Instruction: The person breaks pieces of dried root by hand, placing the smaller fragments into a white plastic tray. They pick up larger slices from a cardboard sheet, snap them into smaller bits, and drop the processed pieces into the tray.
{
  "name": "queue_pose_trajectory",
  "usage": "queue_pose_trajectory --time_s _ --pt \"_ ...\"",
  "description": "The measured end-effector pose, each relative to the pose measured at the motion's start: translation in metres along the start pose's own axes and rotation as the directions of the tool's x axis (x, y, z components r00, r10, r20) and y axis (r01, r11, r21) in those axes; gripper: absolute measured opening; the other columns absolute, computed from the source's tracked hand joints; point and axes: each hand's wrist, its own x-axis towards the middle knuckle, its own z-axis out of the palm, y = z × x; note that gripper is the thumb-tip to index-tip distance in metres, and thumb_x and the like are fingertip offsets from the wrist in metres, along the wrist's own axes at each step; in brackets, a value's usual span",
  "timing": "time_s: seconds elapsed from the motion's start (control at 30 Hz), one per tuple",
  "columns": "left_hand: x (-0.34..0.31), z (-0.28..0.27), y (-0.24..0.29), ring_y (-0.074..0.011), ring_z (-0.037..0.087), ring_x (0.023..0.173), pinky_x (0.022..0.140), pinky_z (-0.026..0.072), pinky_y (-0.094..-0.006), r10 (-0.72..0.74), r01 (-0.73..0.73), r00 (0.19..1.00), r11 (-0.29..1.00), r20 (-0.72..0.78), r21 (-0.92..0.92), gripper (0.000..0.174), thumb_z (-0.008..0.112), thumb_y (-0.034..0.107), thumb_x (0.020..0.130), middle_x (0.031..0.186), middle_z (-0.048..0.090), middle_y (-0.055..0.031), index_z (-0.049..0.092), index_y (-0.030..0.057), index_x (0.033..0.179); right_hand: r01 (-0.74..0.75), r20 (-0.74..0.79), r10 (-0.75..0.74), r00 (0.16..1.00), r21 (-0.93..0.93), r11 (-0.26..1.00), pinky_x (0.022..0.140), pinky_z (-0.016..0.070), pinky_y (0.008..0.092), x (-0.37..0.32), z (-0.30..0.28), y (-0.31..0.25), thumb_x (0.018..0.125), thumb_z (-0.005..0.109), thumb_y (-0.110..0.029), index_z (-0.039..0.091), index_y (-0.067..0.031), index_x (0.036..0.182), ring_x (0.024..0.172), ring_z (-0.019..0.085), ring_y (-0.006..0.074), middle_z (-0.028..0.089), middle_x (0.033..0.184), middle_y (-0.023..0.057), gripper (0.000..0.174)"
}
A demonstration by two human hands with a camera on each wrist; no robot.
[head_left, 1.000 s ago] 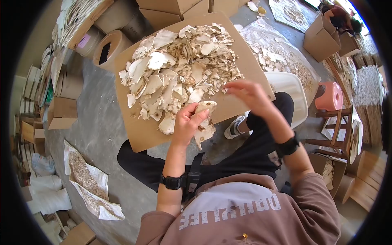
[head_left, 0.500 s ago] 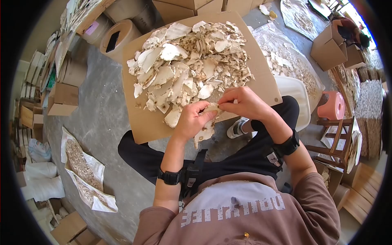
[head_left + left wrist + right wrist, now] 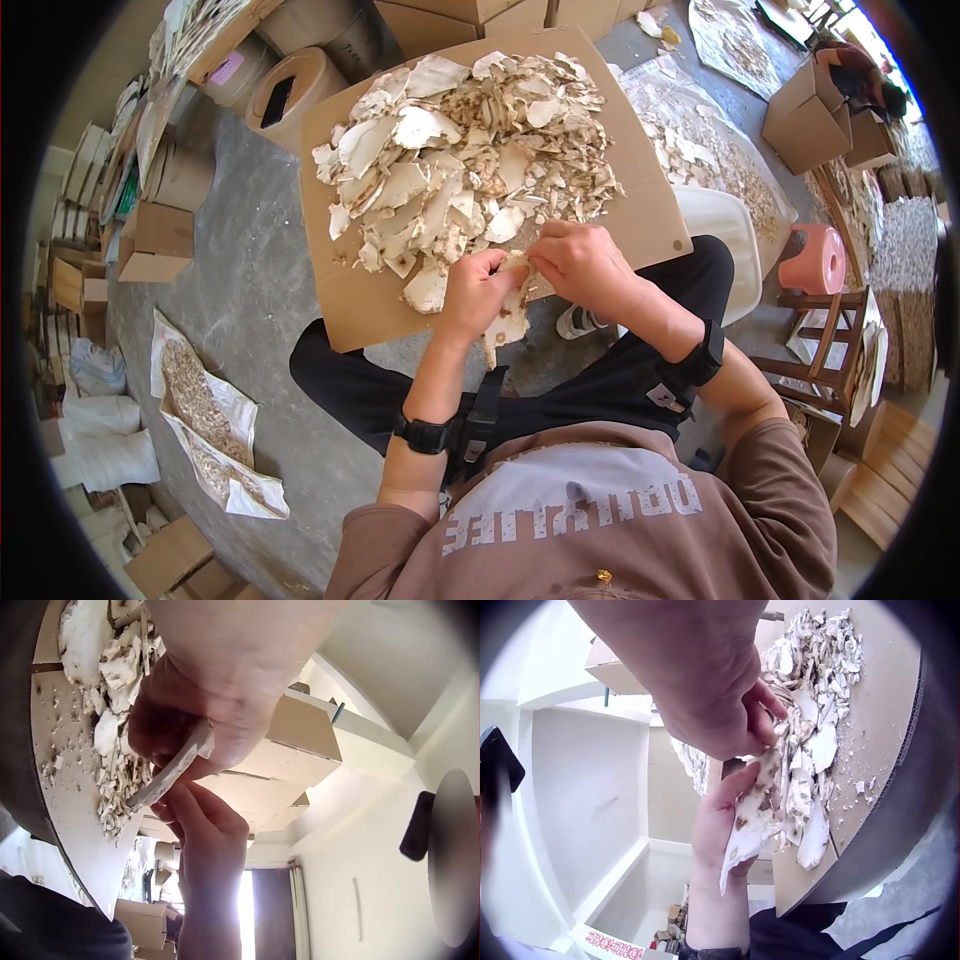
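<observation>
The left hand (image 3: pixel 474 298) pinches a thin, whitish flake with brown spots (image 3: pixel 509 326) between thumb and fingers, close to the front edge of the cardboard sheet (image 3: pixel 370 322). At the flake's upper edge, the right hand (image 3: pixel 585 262) pinches it with thumb and fingertips, right beside the left fingertips. In the right wrist view the flake (image 3: pixel 744 836) hangs broad and ragged from both hands. The left wrist view has it edge-on (image 3: pixel 174 769). A heap of similar broken flakes (image 3: pixel 450 160) covers much of the cardboard.
A white plastic tub (image 3: pixel 738 240) stands right of the cardboard, with a pink stool (image 3: pixel 811 258) and a wooden chair (image 3: pixel 825 340) farther right. A sheet with crumbs (image 3: pixel 205 410) lies on the floor at left. Boxes (image 3: pixel 806 118) stand behind; another person bends at upper right.
The right hand has come from the cardboard's right side to the flake's upper edge and grips it there. The left hand keeps its hold. The head view has shifted slightly.
</observation>
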Motion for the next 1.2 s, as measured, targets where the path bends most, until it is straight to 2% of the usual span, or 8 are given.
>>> queue_pose_trajectory --time_s 0.27,0.5,0.7,0.87,0.9,1.07,1.1,1.2 --pt "0.001 -0.002 0.002 -0.003 0.036 0.045 0.04 0.0308 -0.024 0.138 -0.137 0.99 0.981 0.003 0.136 0.023 0.059 0.014 0.073 0.047 0.041 0.0016 0.049 -0.0002 0.058 0.115 0.112 -0.109 0.988 -0.051 0.992 0.051 0.045 0.0332 0.004 -0.007 0.002 0.065 0.057 -0.007 0.052 -0.004 0.061 0.057 0.054 0.0245 0.047 0.064 0.0084 0.007" --pt "0.006 0.003 -0.007 -0.002 0.04 0.049 0.043 0.0318 -0.0199 -0.003 0.004 1.0 0.999 0.024 -0.046 0.017 0.059 0.013 0.075 0.054 0.048 0.0025 0.055 0.002 0.063 0.306 0.023 -0.307 0.951 -0.193 0.932 0.047 0.0442 0.0341 -0.002 0.002 0.012 0.065 0.057 -0.008 0.05 -0.0039 0.061 0.054 0.053 0.0234 0.044 0.063 0.0081 0.01" --pt "0.004 0.008 -0.002 -0.0021 0.045 0.058 0.053 0.0362 -0.0176 -0.004 0.015 0.999 0.942 0.034 -0.336 0.011 0.058 0.01 0.077 0.067 0.056 0.0019 0.06 0.0 0.077 -0.063 -0.341 0.047 0.939 -0.037 0.997 0.05 0.0447 0.0319 -0.006 0.007 0.022 0.072 0.056 -0.006 0.054 -0.003 0.07 0.057 0.055 0.0233 0.052 0.069 0.0092 0.004" --pt "0.001 0.004 0.004 -0.0037 0.05 0.067 0.061 0.0402 -0.0182 -0.001 -0.007 1.0 0.852 -0.015 -0.523 0.016 0.056 0.011 0.08 0.077 0.059 -0.0008 0.059 -0.0026 0.088 -0.504 -0.533 0.448 0.718 0.045 0.862 0.056 0.0431 0.0314 -0.037 -0.056 0.083 0.076 0.054 -0.009 0.059 -0.0025 0.08 0.063 0.056 0.0229 0.057 0.07 0.0124 0.009" --pt "0.003 0.001 0.001 -0.004 0.051 0.069 0.062 0.0408 -0.0184 -0.015 -0.009 0.999 0.833 -0.038 -0.553 0.018 0.056 0.013 0.081 0.079 0.059 -0.001 0.058 -0.0024 0.09 -0.467 -0.606 0.326 0.725 -0.084 0.88 0.056 0.0427 0.0312 -0.049 -0.073 0.099 0.077 0.055 -0.012 0.06 -0.0031 0.08 0.063 0.056 0.0231 0.057 0.071 0.0128 0.01" --pt "0.009 -0.006 -0.01 -0.0039 0.053 0.066 0.054 0.0422 -0.0168 -0.035 -0.021 0.996 0.824 -0.087 -0.567 0.017 0.057 0.015 0.082 0.08 0.059 -0.0007 0.058 0.002 0.092 -0.706 -0.32 0.729 0.605 -0.639 0.306 0.067 0.0446 0.039 -0.107 -0.118 0.146 0.08 0.05 -0.017 0.06 -0.0021 0.081 0.076 0.057 0.0333 0.059 0.077 0.0153 0.018" --pt "0.008 -0.004 -0.007 -0.0035 0.053 0.064 0.05 0.0416 -0.0156 -0.026 -0.043 0.993 0.822 -0.112 -0.568 0.016 0.058 0.015 0.082 0.08 0.059 0.0002 0.058 0.0028 0.093 -0.706 -0.319 0.73 0.604 -0.639 0.305 0.067 0.0446 0.039 -0.108 -0.115 0.143 0.08 0.05 -0.017 0.06 -0.0021 0.081 0.076 0.057 0.0333 0.059 0.077 0.0153 0.018" --pt "0.004 0.003 0.005 -0.0029 0.053 0.064 0.052 0.0418 -0.0155 -0.035 -0.04 0.993 0.813 -0.116 -0.581 0.016 0.059 0.014 0.081 0.081 0.059 0.0004 0.058 0.0022 0.092 -0.547 -0.36 0.434 0.826 -0.325 0.771 0.072 0.0455 0.0362 -0.085 -0.084 0.109 0.075 0.049 0.0 0.06 -0.0036 0.096 0.083 0.057 0.0285 0.057 0.094 0.0158 0.023"
